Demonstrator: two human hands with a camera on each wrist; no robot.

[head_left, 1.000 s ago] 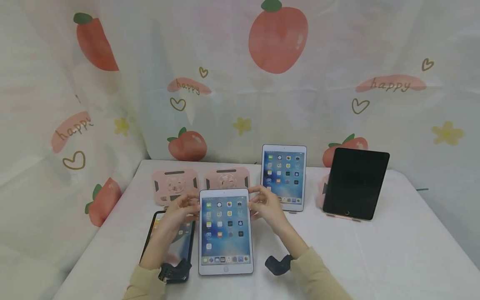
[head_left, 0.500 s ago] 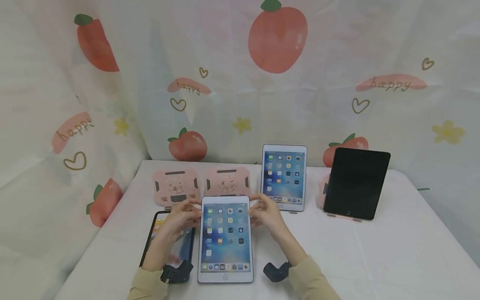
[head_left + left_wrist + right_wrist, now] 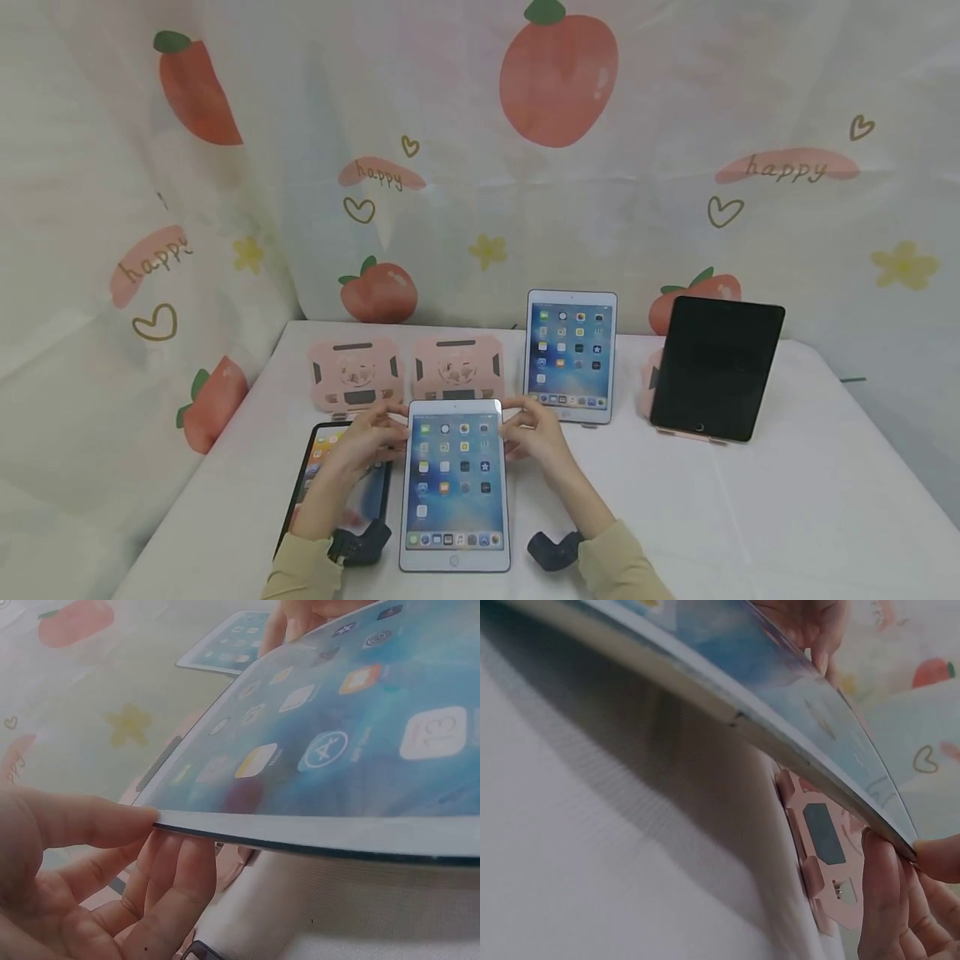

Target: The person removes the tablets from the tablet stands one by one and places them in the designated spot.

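both hands pinch the far corners of a white tablet [image 3: 454, 483]: the left hand [image 3: 367, 439] grasps its left edge, the right hand [image 3: 534, 433] its right edge. the far end is tilted up off the desk [image 3: 750, 517], near edge low. a dark tablet [image 3: 324, 475] lies just left; pink stands [image 3: 408, 372] sit close behind; bare cloth opens to the right.
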